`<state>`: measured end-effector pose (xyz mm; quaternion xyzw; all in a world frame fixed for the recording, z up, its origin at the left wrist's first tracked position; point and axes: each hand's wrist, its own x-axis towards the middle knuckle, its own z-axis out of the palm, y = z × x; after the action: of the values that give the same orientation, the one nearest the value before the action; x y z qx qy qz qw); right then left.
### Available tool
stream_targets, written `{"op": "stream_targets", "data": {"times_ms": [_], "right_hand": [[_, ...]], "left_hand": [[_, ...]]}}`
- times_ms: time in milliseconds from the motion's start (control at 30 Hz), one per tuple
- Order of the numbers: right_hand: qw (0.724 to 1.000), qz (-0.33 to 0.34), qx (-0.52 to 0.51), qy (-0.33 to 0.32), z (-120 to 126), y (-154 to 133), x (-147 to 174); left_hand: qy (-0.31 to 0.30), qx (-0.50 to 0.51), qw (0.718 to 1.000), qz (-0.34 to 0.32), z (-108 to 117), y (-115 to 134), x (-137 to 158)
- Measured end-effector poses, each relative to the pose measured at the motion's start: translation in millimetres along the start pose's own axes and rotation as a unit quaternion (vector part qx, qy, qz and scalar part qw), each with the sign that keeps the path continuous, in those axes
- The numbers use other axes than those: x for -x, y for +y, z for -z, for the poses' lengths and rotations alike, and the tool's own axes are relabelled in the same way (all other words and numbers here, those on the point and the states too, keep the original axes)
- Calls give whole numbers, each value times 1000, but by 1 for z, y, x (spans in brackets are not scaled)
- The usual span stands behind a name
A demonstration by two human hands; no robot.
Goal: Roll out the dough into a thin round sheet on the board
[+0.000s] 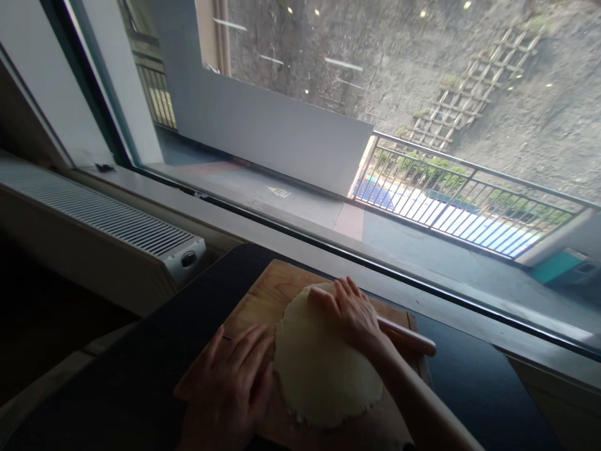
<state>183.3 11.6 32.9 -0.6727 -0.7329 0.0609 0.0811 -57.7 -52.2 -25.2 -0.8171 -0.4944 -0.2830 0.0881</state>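
Observation:
A wide, flat sheet of dough (323, 369) with a ragged edge lies on a wooden board (263, 291). My right hand (357, 316) is over the dough's far right part, its fingers over a wooden rolling pin (408, 338). One end of the pin sticks out to the right, past the dough; the stretch under my palm is hidden. To the left of the dough, my left hand (235, 369) rests palm down on the board with its fingers apart, holding nothing.
The board lies on a dark table (197, 313) beside a window sill (300, 241). A white radiator (107, 213) stands at the left. Beyond the glass are a walkway and a metal railing (469, 194).

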Motion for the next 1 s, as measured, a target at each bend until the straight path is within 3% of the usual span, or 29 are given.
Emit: {"op": "stream_targets", "data": {"times_ms": [67, 133, 200, 267, 333, 400, 467, 567, 667, 867, 1000], "right_hand": [[997, 73, 9, 24, -15, -10, 44], [992, 118, 24, 45, -22, -12, 59], [991, 103, 39, 74, -21, -8, 38], [993, 44, 45, 97, -13, 1, -6], [997, -10, 32, 76, -3, 11, -47], [998, -36, 15, 49, 6, 19, -65], [997, -22, 14, 68, 10, 29, -52], [989, 39, 31, 138, 7, 51, 0], [987, 59, 40, 142, 6, 78, 48], [990, -30, -26, 132, 15, 108, 85], [991, -21, -67, 111, 15, 105, 87]], "left_hand": [[-3, 5, 1000, 1, 0, 0, 1], [-1, 13, 1000, 4, 0, 0, 2], [-1, 22, 1000, 13, 2, 2, 0], [-2, 32, 999, 34, 4, 4, -8], [-16, 44, 997, 67, 6, 7, -25], [-36, 49, 993, 102, 5, 13, -51], [-71, 47, 987, 135, 2, 20, -82], [-164, 62, 967, 186, -5, 30, -125], [-237, 87, 945, 208, -11, 35, -155], [-331, 147, 909, 208, -13, 31, -177], [-325, 199, 896, 228, -13, 31, -174]]}}
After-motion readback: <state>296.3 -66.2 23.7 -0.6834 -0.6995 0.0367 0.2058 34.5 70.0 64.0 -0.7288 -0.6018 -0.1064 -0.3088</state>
